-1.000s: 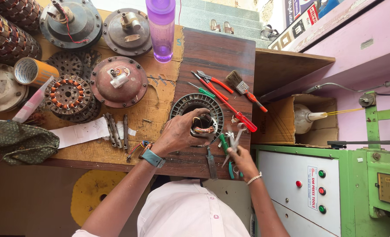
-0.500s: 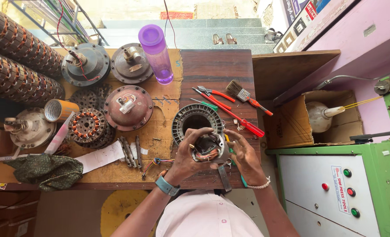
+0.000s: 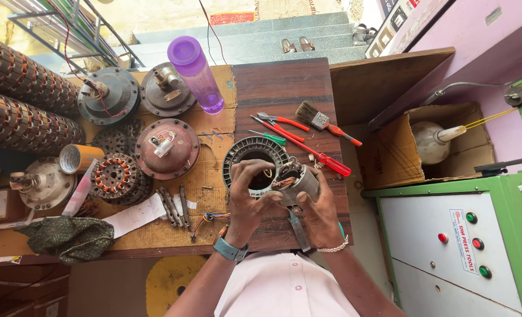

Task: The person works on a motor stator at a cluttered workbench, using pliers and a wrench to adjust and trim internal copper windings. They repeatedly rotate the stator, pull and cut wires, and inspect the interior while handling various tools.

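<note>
Your left hand (image 3: 250, 196) and right hand (image 3: 319, 208) both grip 1 small motor stator (image 3: 296, 179), held just above the near edge of the tabletop (image 3: 284, 88). A ring-shaped stator core (image 3: 255, 154) lies just beyond; a red screwdriver (image 3: 313, 154) rests to its right.

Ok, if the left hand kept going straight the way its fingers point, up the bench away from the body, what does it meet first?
Probably the far rim of the round grey laminated stator ring, which the left hand already overlaps; past that, the green-handled screwdriver. Heights are unclear.
</note>
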